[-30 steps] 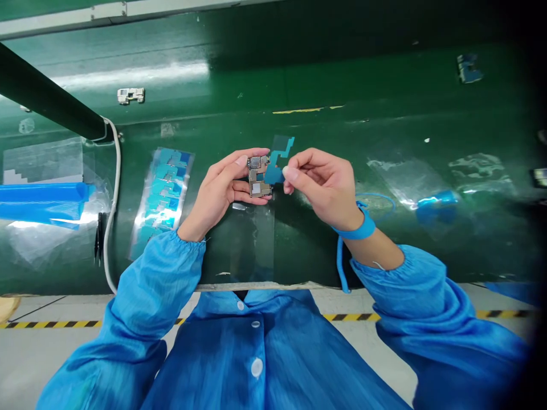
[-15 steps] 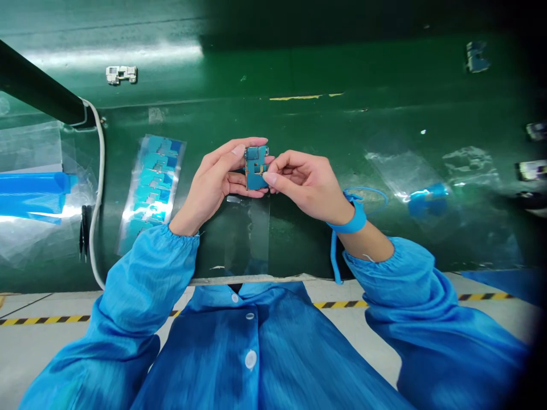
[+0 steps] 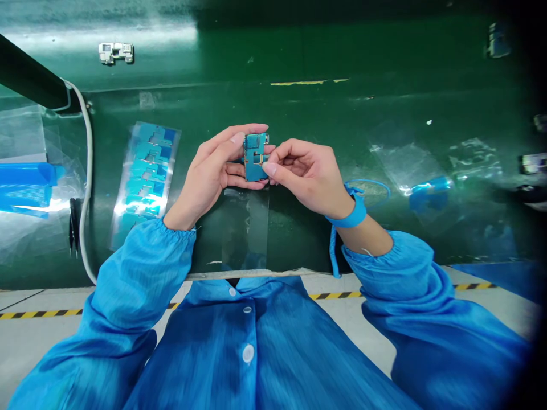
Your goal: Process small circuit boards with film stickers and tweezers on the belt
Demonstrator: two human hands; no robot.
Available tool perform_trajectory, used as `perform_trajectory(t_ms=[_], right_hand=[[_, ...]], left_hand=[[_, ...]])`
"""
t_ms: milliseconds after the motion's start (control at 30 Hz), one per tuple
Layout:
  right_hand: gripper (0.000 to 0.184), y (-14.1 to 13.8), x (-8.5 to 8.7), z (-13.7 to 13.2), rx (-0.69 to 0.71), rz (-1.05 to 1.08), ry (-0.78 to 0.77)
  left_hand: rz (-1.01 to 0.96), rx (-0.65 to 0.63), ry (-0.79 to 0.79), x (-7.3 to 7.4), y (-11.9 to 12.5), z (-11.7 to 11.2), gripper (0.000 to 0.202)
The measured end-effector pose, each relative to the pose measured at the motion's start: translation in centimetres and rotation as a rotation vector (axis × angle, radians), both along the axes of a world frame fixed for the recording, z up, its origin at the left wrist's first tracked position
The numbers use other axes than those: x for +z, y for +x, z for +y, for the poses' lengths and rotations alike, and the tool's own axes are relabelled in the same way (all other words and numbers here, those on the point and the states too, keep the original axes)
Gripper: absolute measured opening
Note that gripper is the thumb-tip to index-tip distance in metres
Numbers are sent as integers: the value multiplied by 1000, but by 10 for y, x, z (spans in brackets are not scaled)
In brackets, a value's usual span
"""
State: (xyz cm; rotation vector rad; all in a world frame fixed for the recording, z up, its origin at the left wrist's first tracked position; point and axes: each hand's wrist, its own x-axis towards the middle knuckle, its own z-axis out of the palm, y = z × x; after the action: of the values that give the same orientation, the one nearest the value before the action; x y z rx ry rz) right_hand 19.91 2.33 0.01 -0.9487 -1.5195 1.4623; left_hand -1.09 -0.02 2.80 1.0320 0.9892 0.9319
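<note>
Although fingers cover parts of its edges, a small circuit board shows clearly between the left hand and the right hand, held up above a strip of clear plastic film on a green bench top. A teal die-cut sheet lies over most of the board's face, with bare metal showing at the top corner; what lies beneath it is hidden. The left thumb presses on the board's left side while the other left fingers curl behind it, out of sight in part. The right thumb and forefinger pinch the right side, and the remaining right fingers curl inward, not touching it as far as can be seen. A blue wrist strap circles the right wrist, its coiled cord dropping past the bench edge. Blue sleeves gather at both wrists. To the left lie a strip of teal die-cut pieces on clear backing, black tweezers, a white cable and a blue film roll. A small metal part sits near the top edge. Objects at the far right fade into dark shadow and are too cut off to name
</note>
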Motion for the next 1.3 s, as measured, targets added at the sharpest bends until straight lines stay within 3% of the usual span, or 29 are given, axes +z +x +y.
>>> perform_trajectory(t_ms=[667, 1300], right_hand=[[48, 0, 3, -2, 1, 3, -16], [54, -1, 6, -2, -14, -48, -42]], left_hand=[[-50, 14, -56, 4, 0, 0, 49], [-54, -11, -24, 1, -1, 0, 54]])
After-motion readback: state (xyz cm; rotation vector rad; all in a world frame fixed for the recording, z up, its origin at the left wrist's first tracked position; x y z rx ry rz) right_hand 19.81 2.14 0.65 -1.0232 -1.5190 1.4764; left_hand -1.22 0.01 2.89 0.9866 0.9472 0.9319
